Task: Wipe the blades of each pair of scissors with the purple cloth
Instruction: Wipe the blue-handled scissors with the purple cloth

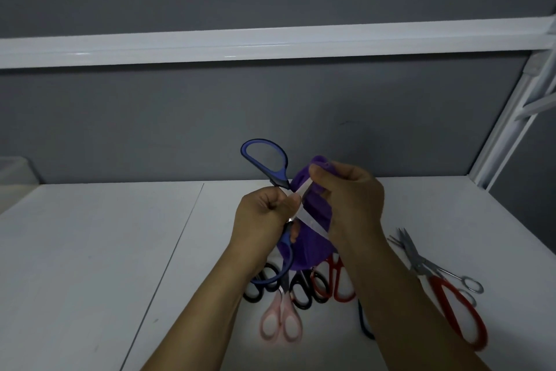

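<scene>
My left hand (264,217) grips blue-handled scissors (267,160) near the pivot, held spread open above the table, one handle loop up and the other hanging below my wrist. My right hand (349,199) holds the purple cloth (313,238) and pinches it round one shiny blade near its tip. The other blade crosses in front of the cloth. On the table beneath lie pink-handled scissors (281,322), black-handled scissors (304,292) and red-handled scissors (337,283), partly hidden by my arms.
Large red-handled scissors (460,310) and small all-metal scissors (421,262) lie at the right on the white table (90,250). A dark-handled pair (365,325) peeks from under my right forearm. A grey wall stands behind; a white frame post (511,118) rises at right.
</scene>
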